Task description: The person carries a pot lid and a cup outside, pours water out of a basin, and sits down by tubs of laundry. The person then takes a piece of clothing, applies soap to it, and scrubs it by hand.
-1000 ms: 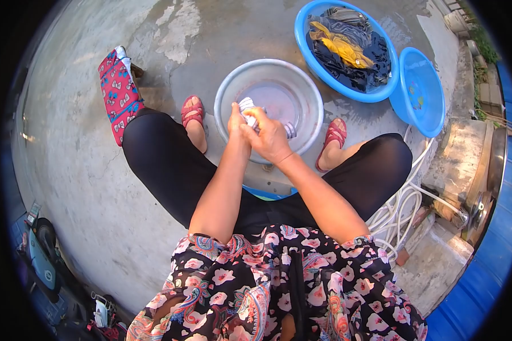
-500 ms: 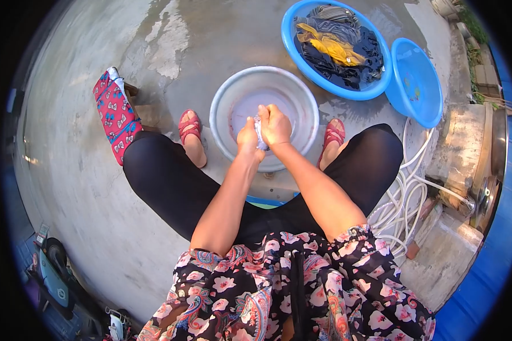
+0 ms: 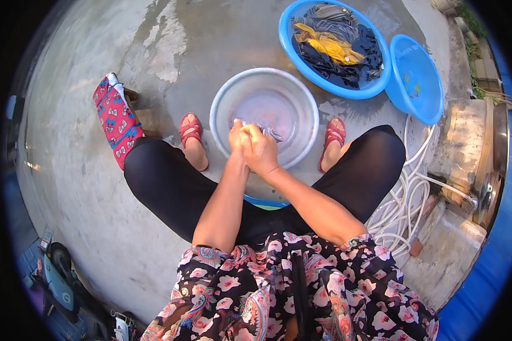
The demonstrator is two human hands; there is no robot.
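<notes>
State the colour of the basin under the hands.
Pale grey; the basin shows best in the head view.

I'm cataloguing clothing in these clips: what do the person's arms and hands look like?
The left hand and right hand are ungloved, and the forearms are bare, with no watch or bracelet visible. The short black sleeves have pink flowers and paisley swirls, gathered at the edge.

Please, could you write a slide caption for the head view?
Left hand and right hand clasp a crumpled cloth over a pale basin.
</notes>
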